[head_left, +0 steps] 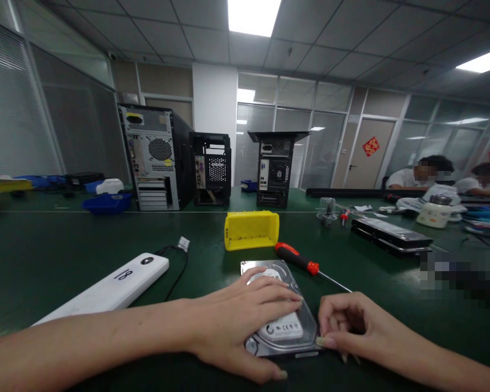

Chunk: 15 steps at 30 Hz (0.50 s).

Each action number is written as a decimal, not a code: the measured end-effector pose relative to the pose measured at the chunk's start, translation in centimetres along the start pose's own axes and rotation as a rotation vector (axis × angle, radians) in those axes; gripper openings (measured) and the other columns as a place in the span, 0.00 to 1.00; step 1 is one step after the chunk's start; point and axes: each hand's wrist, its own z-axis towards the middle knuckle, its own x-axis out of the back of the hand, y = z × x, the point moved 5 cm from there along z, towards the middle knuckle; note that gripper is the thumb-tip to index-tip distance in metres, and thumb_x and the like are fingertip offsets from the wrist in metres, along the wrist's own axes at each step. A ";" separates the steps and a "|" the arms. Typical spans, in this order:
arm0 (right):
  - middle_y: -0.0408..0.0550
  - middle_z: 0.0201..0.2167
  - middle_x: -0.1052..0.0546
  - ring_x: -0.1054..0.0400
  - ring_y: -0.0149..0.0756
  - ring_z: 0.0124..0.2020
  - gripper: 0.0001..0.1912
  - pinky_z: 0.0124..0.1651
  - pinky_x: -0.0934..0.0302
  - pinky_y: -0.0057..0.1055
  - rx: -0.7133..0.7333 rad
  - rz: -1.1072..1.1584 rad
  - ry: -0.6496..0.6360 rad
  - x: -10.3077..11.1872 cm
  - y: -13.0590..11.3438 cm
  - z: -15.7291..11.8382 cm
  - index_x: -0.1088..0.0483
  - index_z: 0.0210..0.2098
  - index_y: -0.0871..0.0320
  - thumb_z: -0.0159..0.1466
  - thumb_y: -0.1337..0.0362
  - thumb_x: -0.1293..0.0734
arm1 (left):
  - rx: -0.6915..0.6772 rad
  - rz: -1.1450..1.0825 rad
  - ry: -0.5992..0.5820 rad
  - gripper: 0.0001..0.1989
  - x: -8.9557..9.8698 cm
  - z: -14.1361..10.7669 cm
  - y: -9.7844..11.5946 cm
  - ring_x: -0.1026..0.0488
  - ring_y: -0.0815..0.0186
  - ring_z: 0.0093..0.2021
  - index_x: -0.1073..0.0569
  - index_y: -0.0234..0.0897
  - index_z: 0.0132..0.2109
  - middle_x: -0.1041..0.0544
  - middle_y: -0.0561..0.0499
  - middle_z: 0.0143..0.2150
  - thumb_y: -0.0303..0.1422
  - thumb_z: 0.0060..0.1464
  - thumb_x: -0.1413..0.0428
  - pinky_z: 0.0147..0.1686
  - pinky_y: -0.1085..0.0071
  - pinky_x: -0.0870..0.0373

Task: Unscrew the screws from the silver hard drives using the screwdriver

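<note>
A silver hard drive (283, 326) with a white label lies flat on the green table in front of me. Across its top rests my left hand (249, 310), palm down with fingers stretched out and the thumb over the near edge. It covers much of the label. At the drive's near right corner is my right hand (345, 326), thumb and fingertips pinched together. What they pinch, if anything, is too small to make out. Just beyond the drive lies a screwdriver (296, 257) with a red and black handle, its shaft pointing right toward my right hand.
A yellow bin (252, 231) lies on its side behind the drive. To the left is a white power bank (114, 286) with a cable. Computer cases (159, 158) stand at the back. Stacked drives (392, 234) and a jar (435, 212) are at right, near two seated people.
</note>
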 end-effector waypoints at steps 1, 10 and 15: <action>0.40 0.19 0.32 0.42 0.20 0.20 0.12 0.23 0.49 0.16 -0.002 0.001 -0.013 0.0 0.0 0.0 0.30 0.29 0.65 0.53 0.62 0.27 | 0.004 -0.001 -0.002 0.39 0.0 0.0 0.0 0.46 0.52 0.64 0.47 0.38 0.65 0.43 0.43 0.65 0.48 0.51 0.45 0.63 0.53 0.55; 0.42 0.19 0.26 0.34 0.20 0.19 0.11 0.20 0.44 0.13 -0.062 0.149 -0.126 0.6 0.3 0.9 0.28 0.27 0.66 0.49 0.65 0.25 | 0.018 0.011 0.000 0.39 0.2 0.0 0.1 0.46 0.51 0.63 0.48 0.40 0.65 0.42 0.44 0.64 0.48 0.51 0.44 0.63 0.53 0.56; 0.43 0.21 0.23 0.30 0.20 0.21 0.07 0.24 0.39 0.12 -0.102 0.189 -0.190 0.5 -0.3 0.9 0.26 0.26 0.65 0.50 0.67 0.26 | 0.036 0.037 -0.028 0.40 -0.1 0.1 -0.2 0.47 0.53 0.64 0.48 0.37 0.65 0.43 0.43 0.65 0.48 0.50 0.44 0.63 0.56 0.57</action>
